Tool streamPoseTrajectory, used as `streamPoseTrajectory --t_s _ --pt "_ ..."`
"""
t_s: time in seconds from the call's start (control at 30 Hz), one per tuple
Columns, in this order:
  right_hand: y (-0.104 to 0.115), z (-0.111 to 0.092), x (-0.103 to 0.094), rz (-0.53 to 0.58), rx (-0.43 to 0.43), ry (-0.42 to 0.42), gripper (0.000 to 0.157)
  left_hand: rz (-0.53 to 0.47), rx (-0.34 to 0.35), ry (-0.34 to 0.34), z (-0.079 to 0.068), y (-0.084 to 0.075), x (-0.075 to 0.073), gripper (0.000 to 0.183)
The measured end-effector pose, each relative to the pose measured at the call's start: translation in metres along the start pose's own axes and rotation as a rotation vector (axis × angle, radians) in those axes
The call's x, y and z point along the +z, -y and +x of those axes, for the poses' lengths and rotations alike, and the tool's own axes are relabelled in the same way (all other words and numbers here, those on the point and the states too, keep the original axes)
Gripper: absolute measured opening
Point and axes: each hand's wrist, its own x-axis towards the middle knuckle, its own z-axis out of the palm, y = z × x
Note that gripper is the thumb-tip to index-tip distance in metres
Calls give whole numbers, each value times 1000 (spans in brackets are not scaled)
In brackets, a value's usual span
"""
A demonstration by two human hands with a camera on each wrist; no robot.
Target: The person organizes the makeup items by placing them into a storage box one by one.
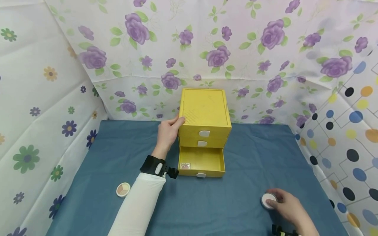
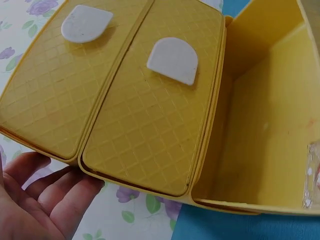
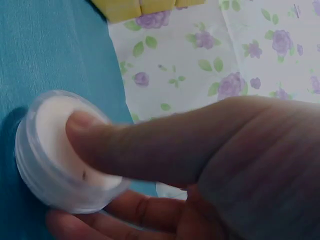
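Observation:
A yellow drawer cabinet [image 1: 204,108] stands at the back of the table, its lowest drawer [image 1: 206,159] pulled out. My left hand [image 1: 167,132] holds the cabinet's left side near the top front corner, thumb over the top edge. In the left wrist view the fingers [image 2: 65,192] meet the side wall beside the two closed upper drawers. Inside the pulled-out drawer, at its left, lies a small clear packet [image 1: 185,166]. At the front right, my right hand [image 1: 287,205] pinches a round clear case [image 3: 55,185] with a white face, the thumb across that face, low over the cloth.
A round palette [image 1: 122,189] with several pinkish-beige sections lies on the left, close to my left sleeve [image 1: 138,203]. Blue cloth [image 1: 233,183] covers the table. Flowered sheets [image 1: 189,49] rise behind and at the left, and a dotted sheet [image 1: 351,144] at the right.

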Motion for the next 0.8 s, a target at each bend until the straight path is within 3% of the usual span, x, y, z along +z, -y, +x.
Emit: streamPoseTrajectory --t_s 0.33,0.53,0.8 --pt "5 -1 1 -16 -36 -29 72 -147 -76 12 1 -3 -1 59" --pt "8 1 4 16 -37 -36 67 -214 -125 43 1 -7 -3 60" --pt "15 3 9 33 -75 -47 56 -227 -142 55 2 -4 -3 60"
